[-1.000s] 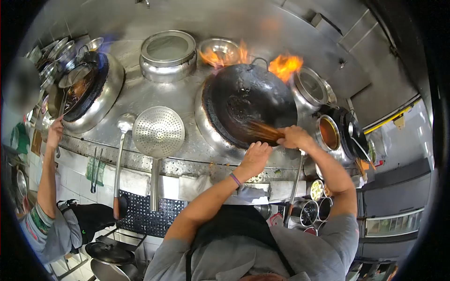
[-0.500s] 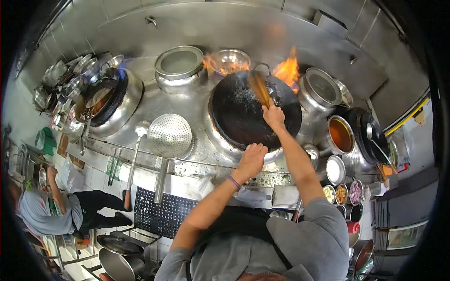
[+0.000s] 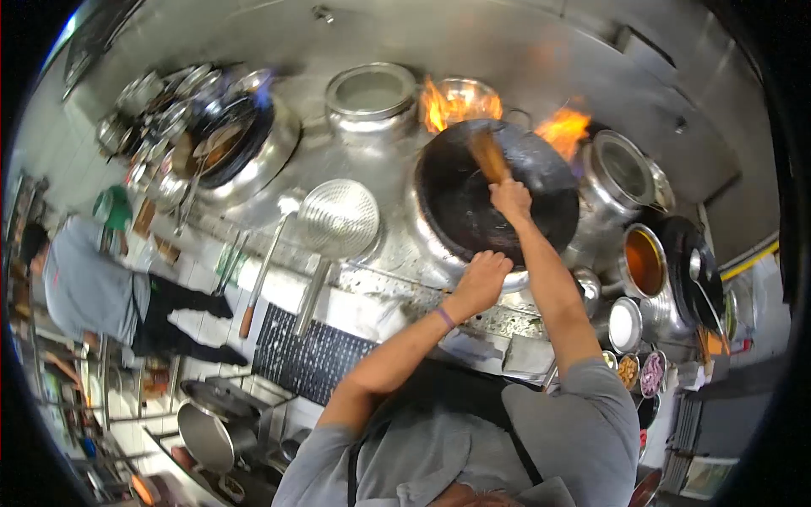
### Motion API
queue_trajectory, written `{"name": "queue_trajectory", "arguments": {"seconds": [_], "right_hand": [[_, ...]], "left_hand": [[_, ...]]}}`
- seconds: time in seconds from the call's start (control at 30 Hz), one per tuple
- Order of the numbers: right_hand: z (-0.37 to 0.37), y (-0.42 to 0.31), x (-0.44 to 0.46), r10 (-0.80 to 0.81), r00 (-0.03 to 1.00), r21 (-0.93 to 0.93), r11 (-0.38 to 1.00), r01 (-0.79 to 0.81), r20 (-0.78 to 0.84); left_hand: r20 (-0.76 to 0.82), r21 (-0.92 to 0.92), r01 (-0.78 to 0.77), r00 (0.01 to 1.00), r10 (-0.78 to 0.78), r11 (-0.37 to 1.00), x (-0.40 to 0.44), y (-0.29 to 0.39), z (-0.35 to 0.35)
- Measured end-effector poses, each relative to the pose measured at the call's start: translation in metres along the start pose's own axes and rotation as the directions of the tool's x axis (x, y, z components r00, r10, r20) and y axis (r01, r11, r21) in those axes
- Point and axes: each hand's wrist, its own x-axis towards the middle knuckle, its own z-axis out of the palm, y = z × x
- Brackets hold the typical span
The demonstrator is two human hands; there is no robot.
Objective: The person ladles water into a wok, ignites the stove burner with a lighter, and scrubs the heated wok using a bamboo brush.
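A large black wok [image 3: 452, 190] sits tilted on the burner in front of me, with flames behind it. My left hand [image 3: 483, 280] is closed on the wok's near rim; whether a handle lies under the fingers is hidden. Over the wok, my right hand [image 3: 512, 201] is wrapped round a bamboo wok brush [image 3: 487, 156]. The brush's bristles point to the far side of the wok's inner surface and look slightly blurred.
Flames [image 3: 564, 131] rise behind the wok. To its left lie a perforated strainer [image 3: 340, 218] and a long-handled ladle [image 3: 266, 275]. A pot of reddish-orange liquid [image 3: 644, 260] stands on the right, near ingredient bowls [image 3: 652, 373]. Another person [image 3: 93, 270] stands at far left.
My view has shifted, so the stove appears further right. White foam or splashing water seen earlier in the wok no longer shows. The other person has changed posture. Both hands keep their holds.
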Motion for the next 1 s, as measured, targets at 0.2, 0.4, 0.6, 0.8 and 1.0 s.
{"name": "queue_trajectory", "arguments": {"seconds": [0.2, 0.4, 0.6, 0.8, 1.0], "right_hand": [[-0.016, 0.008, -0.048, -0.331, 0.889, 0.214, 0.938, 0.273, 0.316], [-0.019, 0.005, -0.004, -0.051, 0.98, -0.027, 0.998, 0.057, 0.193], [-0.046, 0.004, -0.093, -0.306, 0.872, 0.085, 0.951, 0.296, 0.382], [-0.01, 0.023, -0.018, -0.167, 0.96, -0.044, 0.982, 0.181, 0.224], [-0.035, -0.014, -0.069, -0.292, 0.912, 0.046, 0.955, 0.292, 0.289]], "left_hand": [[-0.143, -0.104, -0.026, 0.99, 0.011, 0.994, -0.013, 0.012, -0.035], [-0.143, 0.179, 0.491, 0.87, -0.471, 0.852, -0.116, -0.063, -0.113], [-0.271, 0.447, 0.873, 0.339, -0.901, 0.195, -0.28, -0.104, -0.199], [-0.223, 0.183, 0.93, 0.356, -0.908, 0.32, -0.289, -0.103, -0.179], [-0.236, 0.141, 0.909, 0.416, -0.878, 0.393, -0.236, -0.127, -0.157]]}}
